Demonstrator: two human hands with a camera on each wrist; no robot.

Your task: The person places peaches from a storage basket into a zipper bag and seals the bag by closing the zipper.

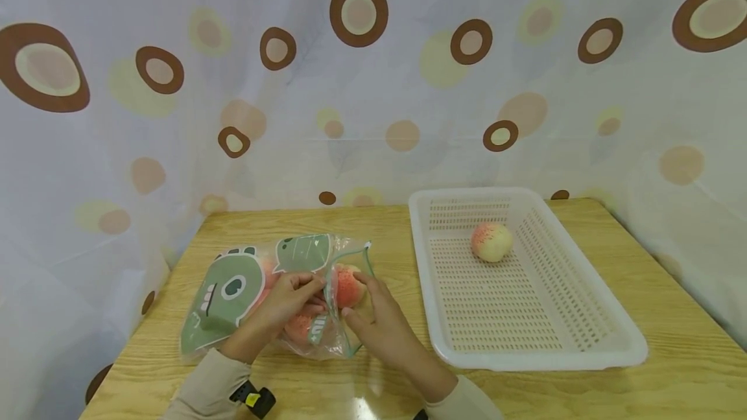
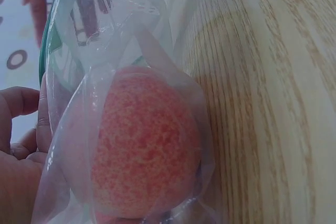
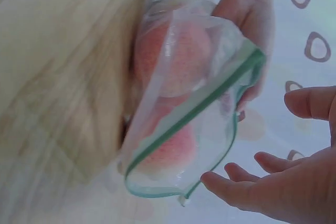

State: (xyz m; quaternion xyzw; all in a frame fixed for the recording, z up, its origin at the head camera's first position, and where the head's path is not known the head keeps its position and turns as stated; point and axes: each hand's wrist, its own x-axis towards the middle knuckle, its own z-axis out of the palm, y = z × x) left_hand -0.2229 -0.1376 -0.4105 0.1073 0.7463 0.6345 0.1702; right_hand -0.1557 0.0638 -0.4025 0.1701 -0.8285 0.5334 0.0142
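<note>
A clear zip bag (image 1: 198, 323) with a green dinosaur print lies on the left of the table, its green-edged mouth gaping to the right. Inside it are several peaches (image 2: 147, 145), one of them (image 1: 349, 287) close to the mouth. My left hand (image 1: 286, 303) pinches the bag's plastic near the opening. Just outside the mouth, my right hand (image 1: 382, 323) has its thumb and fingers spread. Nothing is in that palm in the right wrist view, where a fingertip (image 3: 212, 182) meets or nearly meets the green rim.
To the right stands a white plastic basket (image 1: 513, 360) with slotted sides, holding a single peach (image 1: 492, 242). Both are on a wooden table (image 1: 385, 232). A patterned curtain (image 1: 373, 83) hangs behind and along the sides.
</note>
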